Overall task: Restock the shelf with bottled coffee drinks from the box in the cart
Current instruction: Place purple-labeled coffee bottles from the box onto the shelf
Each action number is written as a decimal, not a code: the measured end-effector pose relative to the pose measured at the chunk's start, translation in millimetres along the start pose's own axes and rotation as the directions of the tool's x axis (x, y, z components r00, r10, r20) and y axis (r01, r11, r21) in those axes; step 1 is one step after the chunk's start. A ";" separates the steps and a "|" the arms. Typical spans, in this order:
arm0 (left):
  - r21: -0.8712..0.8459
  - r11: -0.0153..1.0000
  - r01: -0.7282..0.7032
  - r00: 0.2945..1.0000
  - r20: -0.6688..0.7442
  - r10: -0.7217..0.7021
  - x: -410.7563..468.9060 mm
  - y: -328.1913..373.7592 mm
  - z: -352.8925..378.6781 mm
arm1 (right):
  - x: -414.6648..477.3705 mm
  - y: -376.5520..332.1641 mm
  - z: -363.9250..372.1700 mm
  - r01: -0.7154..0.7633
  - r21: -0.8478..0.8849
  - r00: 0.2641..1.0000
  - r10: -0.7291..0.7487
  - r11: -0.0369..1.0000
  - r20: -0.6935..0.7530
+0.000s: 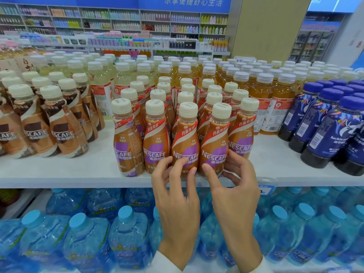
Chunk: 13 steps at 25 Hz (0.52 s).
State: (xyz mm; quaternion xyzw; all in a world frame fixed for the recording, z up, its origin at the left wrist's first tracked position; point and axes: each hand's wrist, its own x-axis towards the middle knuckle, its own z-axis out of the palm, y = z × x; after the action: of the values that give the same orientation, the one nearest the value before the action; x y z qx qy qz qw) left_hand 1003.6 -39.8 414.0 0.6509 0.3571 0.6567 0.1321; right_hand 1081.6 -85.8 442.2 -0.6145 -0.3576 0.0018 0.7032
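Observation:
Purple-label Nescafé coffee bottles with cream caps stand in rows on the white shelf (275, 164). My left hand (177, 194) curls its fingers and thumb round the base of the third front-row coffee bottle (186, 138). My right hand (234, 192) holds the neighbouring front-row coffee bottle (215, 140), thumb on its front and fingers on its right side. Both bottles stand upright at the shelf's front edge. The box and the cart are out of view.
Brown-label Nescafé bottles (59, 131) stand to the left, dark blue Luckin bottles (331, 131) to the right, and yellow tea bottles (262, 95) behind. Large blue water bottles (126, 233) fill the lower shelf. A price tag (266, 189) hangs on the shelf edge.

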 end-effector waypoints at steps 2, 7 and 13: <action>0.018 1.000 -0.026 1.000 -0.011 0.026 0.5 0.3 0.1 | -0.1 0.3 0.9 0.014 -0.013 1.000 -0.014 1.000 -0.006; -0.003 0.999 0.033 0.999 0.007 -0.033 0.5 0.8 1.2 | 0.4 4.4 3.9 0.039 -0.059 0.999 -0.040 0.998 -0.028; -0.012 0.998 0.069 0.998 0.013 -0.069 5.9 -0.9 3.7 | 3.9 9.5 7.4 0.061 -0.083 0.997 -0.065 0.995 -0.045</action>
State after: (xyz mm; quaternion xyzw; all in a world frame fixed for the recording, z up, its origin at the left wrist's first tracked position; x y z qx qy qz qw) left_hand 1006.2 -34.3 417.6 0.6417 0.3744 0.6498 0.1609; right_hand 1084.9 -75.4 435.9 -0.6308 -0.3600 -0.0496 0.6856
